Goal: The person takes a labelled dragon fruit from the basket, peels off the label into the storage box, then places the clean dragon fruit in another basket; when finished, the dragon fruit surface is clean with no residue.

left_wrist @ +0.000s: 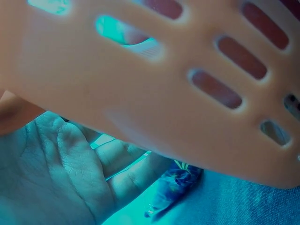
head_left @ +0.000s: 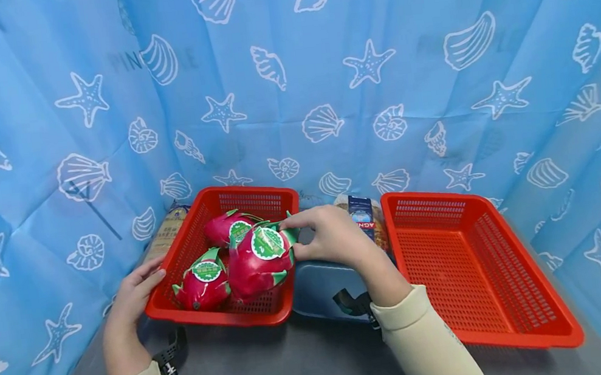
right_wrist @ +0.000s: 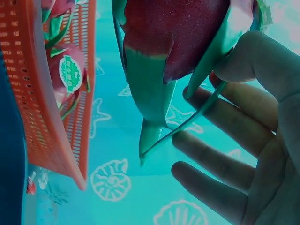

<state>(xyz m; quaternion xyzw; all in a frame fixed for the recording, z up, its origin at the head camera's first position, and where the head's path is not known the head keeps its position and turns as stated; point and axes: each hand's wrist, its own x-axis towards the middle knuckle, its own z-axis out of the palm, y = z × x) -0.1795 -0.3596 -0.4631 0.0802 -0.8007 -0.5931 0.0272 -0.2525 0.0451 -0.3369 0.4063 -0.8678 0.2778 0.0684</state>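
My right hand (head_left: 333, 233) pinches a dragon fruit (head_left: 251, 269) with thumb and forefinger at its green leaves (right_wrist: 206, 105). This pink-red fruit carries a round green-and-white sticker and hangs above the left red basket (head_left: 221, 319), clear of its wall in the right wrist view. Inside that basket lie a dragon fruit (head_left: 201, 289) at the front left and another dragon fruit (head_left: 220, 229) behind. My left hand (head_left: 130, 294) holds the basket's left side, thumb at the rim and fingers along the outer wall. In the left wrist view the slotted basket wall (left_wrist: 117, 89) covers part of the fingers.
A second red basket (head_left: 451, 263) stands on the right. Between the baskets sits a dark blue tray (head_left: 317, 289), with a labelled food bag (head_left: 364, 217) behind it. Another bag (head_left: 168, 232) lies beyond the left basket. A blue shell-print curtain (head_left: 290, 91) encloses the grey table (head_left: 275, 367).
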